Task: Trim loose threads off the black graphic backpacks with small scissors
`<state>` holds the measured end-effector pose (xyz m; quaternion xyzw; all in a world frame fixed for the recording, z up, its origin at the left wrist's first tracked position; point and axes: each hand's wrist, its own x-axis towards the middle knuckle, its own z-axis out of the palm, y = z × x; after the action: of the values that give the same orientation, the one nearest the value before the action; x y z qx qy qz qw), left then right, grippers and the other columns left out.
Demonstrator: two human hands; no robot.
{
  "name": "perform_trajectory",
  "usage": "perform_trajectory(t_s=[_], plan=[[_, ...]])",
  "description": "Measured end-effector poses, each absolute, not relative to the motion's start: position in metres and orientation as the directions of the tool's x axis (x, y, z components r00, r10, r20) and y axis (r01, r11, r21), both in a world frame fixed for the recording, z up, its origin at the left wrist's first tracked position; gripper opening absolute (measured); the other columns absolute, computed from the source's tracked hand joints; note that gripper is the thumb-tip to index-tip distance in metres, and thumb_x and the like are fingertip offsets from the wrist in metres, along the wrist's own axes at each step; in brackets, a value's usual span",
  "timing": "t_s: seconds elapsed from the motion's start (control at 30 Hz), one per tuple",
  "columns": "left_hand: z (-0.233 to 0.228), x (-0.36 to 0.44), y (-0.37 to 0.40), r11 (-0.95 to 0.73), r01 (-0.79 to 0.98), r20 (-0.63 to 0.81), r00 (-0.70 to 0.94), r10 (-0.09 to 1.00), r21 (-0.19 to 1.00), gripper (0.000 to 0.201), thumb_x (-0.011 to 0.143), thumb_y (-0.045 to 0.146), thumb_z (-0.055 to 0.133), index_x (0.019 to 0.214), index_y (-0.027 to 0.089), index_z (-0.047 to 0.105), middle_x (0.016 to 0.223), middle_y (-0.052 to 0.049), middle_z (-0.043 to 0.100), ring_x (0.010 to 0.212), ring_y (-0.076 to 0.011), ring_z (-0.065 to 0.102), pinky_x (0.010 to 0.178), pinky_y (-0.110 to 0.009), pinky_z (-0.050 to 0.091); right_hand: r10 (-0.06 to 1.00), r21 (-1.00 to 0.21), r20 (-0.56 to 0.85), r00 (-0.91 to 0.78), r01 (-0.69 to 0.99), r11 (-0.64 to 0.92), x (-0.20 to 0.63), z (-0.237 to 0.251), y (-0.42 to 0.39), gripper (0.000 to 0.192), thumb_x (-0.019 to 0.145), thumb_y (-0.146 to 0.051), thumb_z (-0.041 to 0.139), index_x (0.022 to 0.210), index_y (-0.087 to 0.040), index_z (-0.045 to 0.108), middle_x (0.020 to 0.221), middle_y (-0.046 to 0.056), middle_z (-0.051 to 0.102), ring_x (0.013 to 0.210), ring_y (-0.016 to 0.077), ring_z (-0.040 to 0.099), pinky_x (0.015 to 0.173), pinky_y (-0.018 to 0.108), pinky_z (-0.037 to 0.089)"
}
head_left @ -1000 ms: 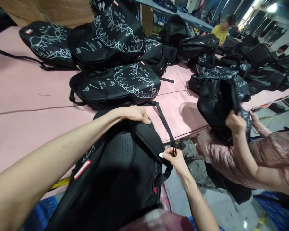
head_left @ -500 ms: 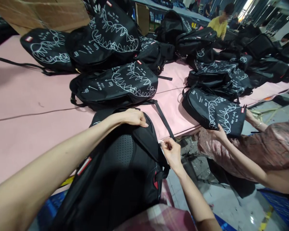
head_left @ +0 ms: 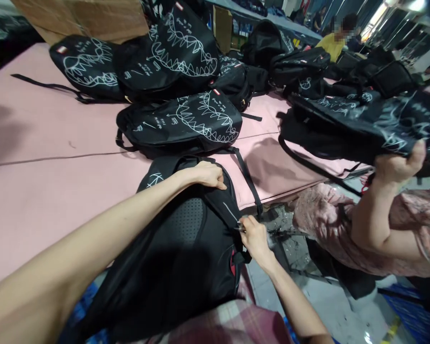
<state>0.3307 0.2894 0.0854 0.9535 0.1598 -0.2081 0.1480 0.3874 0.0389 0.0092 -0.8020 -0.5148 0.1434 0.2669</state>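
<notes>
A black backpack (head_left: 157,282) rests back side up against my lap and the table edge, its perforated mesh panel showing. With fingers closed, my left hand (head_left: 210,174) grips the upper part of a padded shoulder strap (head_left: 220,203). Lower on that strap's outer edge, my right hand (head_left: 255,238) pinches something small and pale, too small to make out. A thin white line runs along the strap towards those fingertips. Just beyond lies another black backpack (head_left: 186,124) with white scribble print, one of its straps hanging over the table edge.
More printed backpacks (head_left: 175,52) pile up across the pink table (head_left: 57,200), with a cardboard box (head_left: 82,19) behind. At right, a co-worker's hand (head_left: 397,162) holds a lifted backpack (head_left: 329,129). Farther back is a person in yellow (head_left: 331,47).
My right hand has moved slightly down along the strap, and the white line there now shows. The co-worker's backpack has been raised and turned. My left hand keeps its grip.
</notes>
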Motion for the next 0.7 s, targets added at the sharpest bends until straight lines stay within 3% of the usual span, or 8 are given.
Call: perform_trajectory(t_s=[0.1, 0.17, 0.23, 0.3, 0.4, 0.7], plan=[[0.069, 0.308, 0.286, -0.938, 0.177, -0.346, 0.936, 0.067, 0.297, 0.024, 0.076, 0.046, 0.058, 0.083, 0.026, 0.070, 0.077, 0.001, 0.069, 0.071, -0.0142, 0.059, 0.072, -0.024, 0.038, 0.765, -0.888, 0.028, 0.643, 0.367, -0.276, 0.403, 0.010, 0.024, 0.014, 0.081, -0.025, 0.054, 0.080, -0.016, 0.064, 0.073, 0.002, 0.064, 0.065, 0.0138, 0.057, 0.061, 0.023, 0.043], [0.053, 0.284, 0.281, -0.959, 0.003, -0.174, 0.984, -0.048, 0.282, 0.020, 0.082, 0.037, 0.055, 0.091, 0.026, 0.069, 0.084, 0.000, 0.069, 0.079, -0.0145, 0.061, 0.086, -0.028, 0.037, 0.695, -0.951, -0.020, 0.719, 0.200, -0.234, 0.408, 0.011, 0.028, 0.016, 0.078, -0.030, 0.057, 0.077, -0.016, 0.063, 0.070, 0.001, 0.063, 0.064, 0.0141, 0.056, 0.061, 0.023, 0.043], [0.038, 0.259, 0.274, -0.973, -0.102, -0.005, 0.994, -0.105, 0.206, 0.024, 0.088, 0.027, 0.045, 0.096, 0.023, 0.067, 0.094, -0.004, 0.069, 0.091, -0.0165, 0.060, 0.098, -0.034, 0.032, 0.729, -0.965, -0.047, 0.683, 0.157, -0.210, 0.405, 0.010, 0.040, 0.015, 0.076, -0.030, 0.059, 0.076, -0.016, 0.063, 0.070, 0.001, 0.064, 0.065, 0.0142, 0.056, 0.062, 0.023, 0.043], [0.027, 0.238, 0.269, -0.978, -0.138, 0.076, 0.989, -0.127, 0.157, 0.031, 0.089, 0.018, 0.039, 0.104, 0.021, 0.065, 0.108, -0.007, 0.066, 0.107, -0.0177, 0.056, 0.104, -0.037, 0.028, 0.801, -0.959, -0.062, 0.595, 0.186, -0.212, 0.394, 0.005, 0.056, 0.014, 0.076, -0.029, 0.058, 0.077, -0.017, 0.064, 0.071, 0.000, 0.064, 0.064, 0.0140, 0.057, 0.062, 0.023, 0.043], [0.021, 0.222, 0.266, -0.978, -0.138, 0.062, 0.990, -0.130, 0.155, 0.034, 0.088, 0.015, 0.038, 0.112, 0.021, 0.061, 0.120, -0.007, 0.061, 0.118, -0.0171, 0.049, 0.108, -0.038, 0.026, 0.866, -0.923, -0.029, 0.498, 0.320, -0.215, 0.373, -0.002, 0.081, 0.013, 0.078, -0.026, 0.055, 0.079, -0.018, 0.064, 0.072, 0.000, 0.065, 0.065, 0.0139, 0.059, 0.063, 0.023, 0.043], [0.019, 0.224, 0.265, -0.976, -0.144, 0.062, 0.989, -0.136, 0.163, 0.030, 0.088, 0.015, 0.042, 0.108, 0.018, 0.064, 0.115, -0.009, 0.064, 0.115, -0.0192, 0.053, 0.106, -0.039, 0.032, 0.940, -0.766, -0.029, 0.340, 0.597, -0.240, 0.358, -0.001, 0.089, 0.009, 0.078, -0.018, 0.054, 0.076, -0.018, 0.063, 0.071, 0.002, 0.066, 0.065, 0.0148, 0.059, 0.061, 0.022, 0.039]])
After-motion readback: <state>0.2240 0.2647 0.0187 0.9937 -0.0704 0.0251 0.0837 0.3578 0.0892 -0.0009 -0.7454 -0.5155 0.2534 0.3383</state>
